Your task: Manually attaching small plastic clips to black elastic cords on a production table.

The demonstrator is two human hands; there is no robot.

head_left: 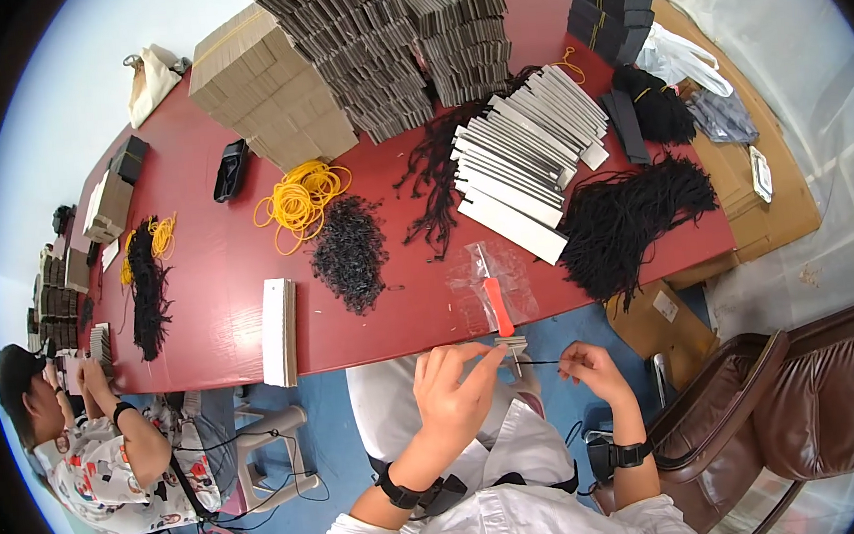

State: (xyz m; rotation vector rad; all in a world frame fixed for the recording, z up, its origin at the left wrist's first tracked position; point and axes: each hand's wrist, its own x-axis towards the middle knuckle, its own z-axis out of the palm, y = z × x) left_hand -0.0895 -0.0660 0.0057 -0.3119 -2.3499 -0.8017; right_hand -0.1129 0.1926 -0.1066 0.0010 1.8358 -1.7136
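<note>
My left hand (454,390) is closed at the table's front edge, thumb and fingers gripping a small, pale layered card piece (513,343) seen nearly edge-on. A thin black cord (543,362) runs level from that piece to my right hand (595,368), whose fingertips pinch its other end. Just beyond my left fingers, an orange-handled tool (498,308) with a thin metal shaft lies on a clear plastic bag (519,285). Fanned white cards (514,222) with black cords spread behind it. To their right lies a heap of black cords (634,221).
On the red table (220,313) are a pile of small black plastic pieces (349,258), yellow rubber bands (304,201), a white card stack (277,334) and tall bundled card stacks (273,88). A co-worker (99,433) sits left. A brown leather chair (819,402) stands right.
</note>
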